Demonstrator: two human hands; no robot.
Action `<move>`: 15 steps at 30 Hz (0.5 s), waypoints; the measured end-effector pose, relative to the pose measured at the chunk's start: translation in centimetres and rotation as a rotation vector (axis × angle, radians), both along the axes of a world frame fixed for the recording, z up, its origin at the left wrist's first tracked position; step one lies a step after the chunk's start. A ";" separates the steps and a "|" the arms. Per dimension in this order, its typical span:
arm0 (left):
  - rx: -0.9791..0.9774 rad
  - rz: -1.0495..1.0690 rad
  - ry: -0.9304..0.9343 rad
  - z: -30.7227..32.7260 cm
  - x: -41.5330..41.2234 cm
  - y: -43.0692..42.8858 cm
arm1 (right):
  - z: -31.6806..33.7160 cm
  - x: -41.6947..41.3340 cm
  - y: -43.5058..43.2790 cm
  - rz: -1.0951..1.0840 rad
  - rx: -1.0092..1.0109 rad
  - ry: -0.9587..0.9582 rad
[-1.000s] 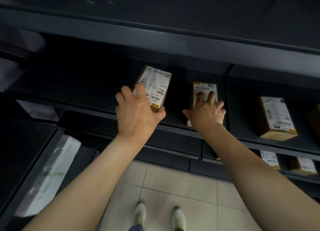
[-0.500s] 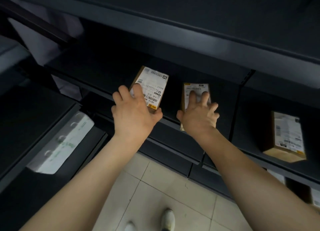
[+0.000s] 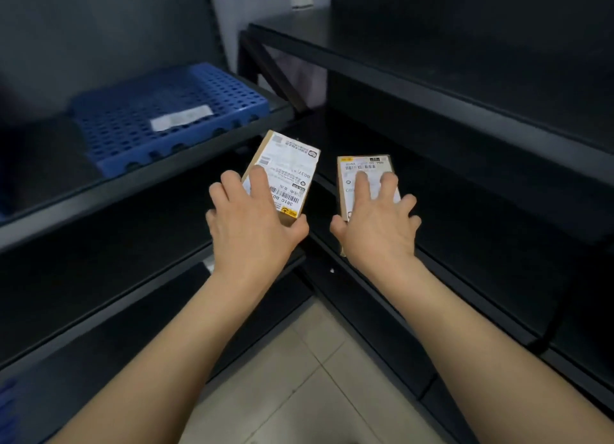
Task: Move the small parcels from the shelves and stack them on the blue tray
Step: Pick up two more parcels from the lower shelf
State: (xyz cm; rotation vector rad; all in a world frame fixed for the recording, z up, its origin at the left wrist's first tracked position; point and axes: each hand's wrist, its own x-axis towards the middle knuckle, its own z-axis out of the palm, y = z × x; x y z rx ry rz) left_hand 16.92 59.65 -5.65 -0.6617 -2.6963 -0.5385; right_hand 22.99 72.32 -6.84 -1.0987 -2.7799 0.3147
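Left hand (image 3: pixel 252 224) grips left parcel (image 3: pixel 285 174), right hand (image 3: pixel 377 227) grips right parcel (image 3: pixel 362 184), both held off shelves. Blue tray (image 3: pixel 172 114) on left shelf (image 3: pixel 133 184), label inside.

I get a dim picture: the black shelves (image 3: pixel 432 78) swallow the light, and the lower left and far right of the frame sink to near black. The pale floor tiles (image 3: pixel 299 377) at bottom centre are brightest. The label on the left parcel (image 3: pixel 285 171) reads sharp and free of glare; the one on the right parcel (image 3: pixel 365 174) is softer. The left hand (image 3: pixel 252 231) and right hand (image 3: pixel 375 234) are evenly lit, with no hard shadows. The blue tray (image 3: pixel 166 111), upper left, is smeared by blur. Shelf edges bow towards the borders.
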 end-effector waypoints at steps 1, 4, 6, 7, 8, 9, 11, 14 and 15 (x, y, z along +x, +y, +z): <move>0.012 0.020 0.016 0.6 0.1 -1.6 | 0.8 -0.1 -1.5 0.026 0.016 0.019; 0.057 0.068 0.055 2.5 0.7 -5.9 | 3.2 0.1 -5.8 0.082 0.073 0.102; 0.090 0.088 0.078 3.8 1.1 -8.5 | 5.0 0.4 -8.3 0.113 0.102 0.165; 0.109 0.097 0.088 4.4 1.3 -9.8 | 5.8 0.4 -9.5 0.132 0.116 0.193; 0.128 0.108 0.098 5.0 1.5 -11.1 | 6.7 0.4 -10.7 0.152 0.130 0.220; 0.146 0.122 0.109 5.6 1.7 -12.4 | 7.5 0.3 -12.0 0.174 0.143 0.249; 0.179 0.159 0.133 6.6 1.8 -15.1 | 9.1 -0.1 -14.4 0.222 0.164 0.307; 0.251 0.213 0.160 8.1 1.7 -19.1 | 11.0 -1.3 -17.9 0.302 0.184 0.376; 0.268 0.235 0.167 8.6 1.6 -20.4 | 11.5 -1.7 -19.0 0.331 0.186 0.395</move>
